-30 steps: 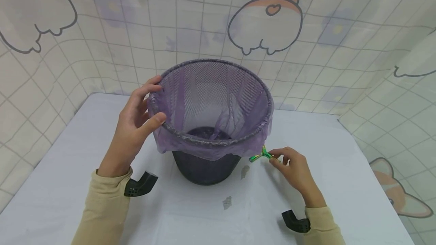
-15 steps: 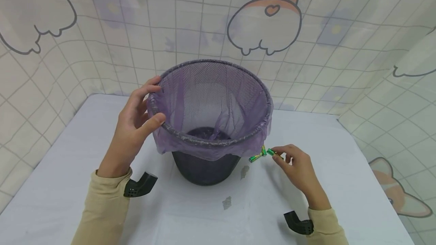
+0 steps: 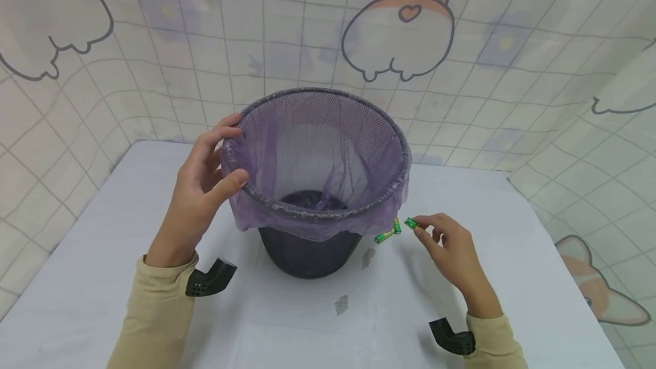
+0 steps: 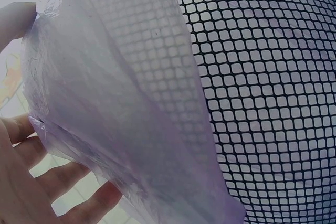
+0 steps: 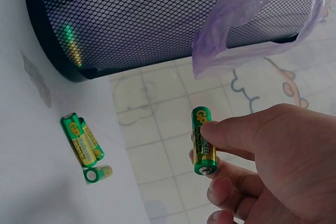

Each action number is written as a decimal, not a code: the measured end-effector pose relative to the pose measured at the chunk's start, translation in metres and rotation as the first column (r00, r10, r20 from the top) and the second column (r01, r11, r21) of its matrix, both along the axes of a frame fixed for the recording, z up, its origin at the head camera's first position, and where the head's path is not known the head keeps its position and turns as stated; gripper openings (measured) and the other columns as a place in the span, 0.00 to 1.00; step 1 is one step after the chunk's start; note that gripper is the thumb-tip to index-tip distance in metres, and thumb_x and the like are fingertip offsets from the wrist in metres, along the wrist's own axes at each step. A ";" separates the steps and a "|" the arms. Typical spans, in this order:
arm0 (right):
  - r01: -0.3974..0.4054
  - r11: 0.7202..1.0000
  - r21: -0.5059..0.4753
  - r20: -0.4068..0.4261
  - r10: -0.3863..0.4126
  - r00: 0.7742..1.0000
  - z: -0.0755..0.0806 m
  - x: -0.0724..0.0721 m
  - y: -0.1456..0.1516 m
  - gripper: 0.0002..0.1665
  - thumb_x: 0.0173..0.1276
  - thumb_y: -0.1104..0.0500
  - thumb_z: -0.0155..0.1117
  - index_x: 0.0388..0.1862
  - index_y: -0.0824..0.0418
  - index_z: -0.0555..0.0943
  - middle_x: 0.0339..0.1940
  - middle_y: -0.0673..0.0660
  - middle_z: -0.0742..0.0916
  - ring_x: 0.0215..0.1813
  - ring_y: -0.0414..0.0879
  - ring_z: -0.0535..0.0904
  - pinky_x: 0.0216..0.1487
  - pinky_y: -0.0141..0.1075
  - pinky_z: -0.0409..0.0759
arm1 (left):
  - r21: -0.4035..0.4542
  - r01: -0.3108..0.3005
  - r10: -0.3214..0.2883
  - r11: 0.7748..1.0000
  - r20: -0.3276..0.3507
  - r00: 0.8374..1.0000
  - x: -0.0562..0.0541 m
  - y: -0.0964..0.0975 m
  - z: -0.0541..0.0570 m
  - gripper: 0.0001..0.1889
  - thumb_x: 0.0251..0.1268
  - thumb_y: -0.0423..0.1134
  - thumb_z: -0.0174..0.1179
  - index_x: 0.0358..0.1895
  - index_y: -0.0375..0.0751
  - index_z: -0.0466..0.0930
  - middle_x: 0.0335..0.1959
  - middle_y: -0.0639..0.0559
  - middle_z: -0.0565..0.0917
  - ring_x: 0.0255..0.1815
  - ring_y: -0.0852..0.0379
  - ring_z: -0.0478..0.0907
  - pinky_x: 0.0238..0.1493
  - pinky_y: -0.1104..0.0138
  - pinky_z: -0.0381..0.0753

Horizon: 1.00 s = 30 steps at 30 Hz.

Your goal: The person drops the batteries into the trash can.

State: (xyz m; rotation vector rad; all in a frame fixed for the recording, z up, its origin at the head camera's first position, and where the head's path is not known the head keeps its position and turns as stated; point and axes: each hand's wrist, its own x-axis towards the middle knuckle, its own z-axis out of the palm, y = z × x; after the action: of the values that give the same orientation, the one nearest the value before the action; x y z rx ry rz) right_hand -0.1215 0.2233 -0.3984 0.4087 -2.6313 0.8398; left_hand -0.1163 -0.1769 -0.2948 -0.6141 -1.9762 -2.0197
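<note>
My left hand (image 3: 197, 198) grips the left rim of a black mesh wastebasket (image 3: 310, 255), thumb at the rim and fingers on the outer side. A thin purple bin liner (image 3: 318, 229) lines it and folds over its rim. To the basket's right, my right hand (image 3: 453, 255) pinches a green and gold AA battery (image 5: 203, 148) between thumb and fingers, raised off the table. Below it, several like batteries (image 5: 80, 142) lie together on the table; in the head view the liner partly hides them. Through the mesh, a green and yellow battery-like shape (image 5: 72, 45) shows inside the basket.
The basket stands on a white-covered table (image 3: 266, 329). Two grey patches (image 3: 341, 305) mark the cover in front of and beside it. A tile-patterned curtain (image 3: 287, 21) with corgi drawings encloses the back and sides. Each sleeve carries a black wrist mount (image 3: 211, 279).
My right hand has lifted one battery away from the others, moving slightly up and to the right. My left hand stays on the rim.
</note>
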 end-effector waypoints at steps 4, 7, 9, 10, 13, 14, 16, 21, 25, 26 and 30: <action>-0.001 1.000 -0.004 -0.018 0.001 1.000 0.004 0.001 -0.001 0.12 0.63 0.66 0.66 0.45 0.58 0.85 0.33 0.49 0.84 0.28 0.35 0.66 0.27 0.29 0.65 | 0.000 0.001 -0.001 1.000 0.000 1.000 0.000 0.000 0.000 0.27 0.63 0.28 0.56 0.66 0.41 0.65 0.76 0.53 0.58 0.75 0.45 0.59 0.66 0.69 0.64; 0.008 1.000 -0.009 -0.029 -0.009 1.000 0.009 0.004 -0.001 0.12 0.63 0.66 0.66 0.44 0.58 0.85 0.33 0.49 0.84 0.28 0.35 0.66 0.26 0.29 0.65 | -0.006 0.003 -0.003 1.000 -0.003 1.000 0.000 0.000 0.000 0.28 0.63 0.28 0.56 0.67 0.41 0.64 0.77 0.53 0.58 0.75 0.45 0.58 0.66 0.69 0.64; 0.014 1.000 -0.012 -0.039 -0.015 0.999 0.013 0.006 0.000 0.12 0.63 0.67 0.65 0.44 0.58 0.85 0.33 0.49 0.83 0.28 0.35 0.66 0.25 0.29 0.64 | -0.009 0.004 -0.004 1.000 -0.004 1.000 0.000 0.000 -0.001 0.28 0.63 0.28 0.56 0.67 0.41 0.64 0.77 0.53 0.58 0.75 0.45 0.58 0.67 0.68 0.63; 0.016 1.000 -0.015 -0.043 -0.016 0.999 0.015 0.007 0.000 0.12 0.63 0.67 0.65 0.44 0.58 0.85 0.32 0.48 0.83 0.28 0.35 0.66 0.25 0.28 0.64 | -0.010 0.004 -0.004 1.000 -0.004 1.000 0.000 0.000 -0.001 0.28 0.63 0.28 0.56 0.67 0.41 0.64 0.77 0.53 0.58 0.75 0.45 0.58 0.67 0.67 0.63; 0.018 1.000 -0.025 -0.057 -0.020 0.998 0.019 0.010 0.001 0.12 0.63 0.67 0.65 0.44 0.58 0.85 0.32 0.48 0.82 0.28 0.35 0.65 0.25 0.28 0.64 | -0.011 0.004 -0.004 1.000 -0.004 1.000 0.000 0.001 -0.001 0.28 0.63 0.29 0.56 0.67 0.42 0.64 0.77 0.53 0.58 0.75 0.46 0.58 0.67 0.66 0.63; 0.017 0.999 -0.030 -0.061 -0.019 0.998 0.020 0.010 0.001 0.12 0.63 0.67 0.65 0.45 0.58 0.85 0.32 0.48 0.82 0.28 0.35 0.65 0.25 0.28 0.63 | -0.011 0.004 -0.004 1.000 -0.005 1.000 0.000 0.001 -0.001 0.28 0.63 0.29 0.56 0.67 0.42 0.64 0.77 0.53 0.57 0.75 0.46 0.58 0.67 0.66 0.63; 0.014 0.999 -0.033 -0.067 -0.017 0.998 0.022 0.010 0.000 0.12 0.63 0.67 0.65 0.45 0.58 0.85 0.31 0.47 0.82 0.28 0.35 0.66 0.25 0.28 0.63 | -0.010 0.005 -0.005 1.000 -0.007 1.000 0.000 0.000 -0.001 0.28 0.63 0.28 0.56 0.67 0.42 0.64 0.77 0.53 0.57 0.75 0.46 0.58 0.67 0.67 0.64; 0.008 0.999 -0.036 -0.090 -0.011 0.996 0.028 0.010 -0.003 0.13 0.63 0.68 0.65 0.45 0.57 0.85 0.32 0.47 0.82 0.29 0.35 0.65 0.27 0.28 0.63 | -0.005 0.008 -0.008 1.000 -0.014 1.000 0.000 -0.001 -0.001 0.27 0.63 0.28 0.55 0.67 0.42 0.64 0.77 0.53 0.57 0.75 0.46 0.59 0.65 0.70 0.65; 0.004 0.999 -0.037 -0.120 -0.008 0.993 0.035 0.011 -0.004 0.13 0.62 0.69 0.65 0.45 0.58 0.85 0.32 0.48 0.82 0.28 0.36 0.66 0.28 0.27 0.63 | -0.009 0.004 -0.005 1.000 -0.019 1.000 0.000 -0.001 -0.001 0.27 0.63 0.28 0.55 0.66 0.42 0.64 0.77 0.53 0.58 0.75 0.46 0.59 0.65 0.70 0.65; 0.003 0.999 -0.039 -0.125 -0.008 0.992 0.037 0.011 -0.005 0.13 0.62 0.69 0.65 0.45 0.58 0.85 0.32 0.48 0.83 0.28 0.36 0.66 0.28 0.27 0.63 | -0.010 0.004 -0.004 1.000 -0.019 1.000 0.000 -0.001 -0.002 0.27 0.63 0.28 0.55 0.66 0.42 0.65 0.77 0.53 0.58 0.75 0.46 0.59 0.65 0.70 0.65; -0.002 0.999 -0.046 -0.146 -0.005 0.989 0.044 0.012 -0.007 0.14 0.62 0.69 0.65 0.45 0.58 0.85 0.32 0.49 0.83 0.29 0.39 0.67 0.29 0.26 0.63 | -0.009 0.002 -0.002 1.000 -0.018 1.000 0.000 0.000 -0.001 0.27 0.63 0.28 0.55 0.66 0.42 0.65 0.76 0.53 0.58 0.74 0.46 0.60 0.64 0.71 0.66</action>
State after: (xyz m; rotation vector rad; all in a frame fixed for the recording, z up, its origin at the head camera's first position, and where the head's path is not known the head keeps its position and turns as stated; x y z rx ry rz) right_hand -0.1093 0.2164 -0.3540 0.4392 -2.4728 0.8356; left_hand -0.1167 -0.1772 -0.2959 -0.6343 -1.9764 -1.9997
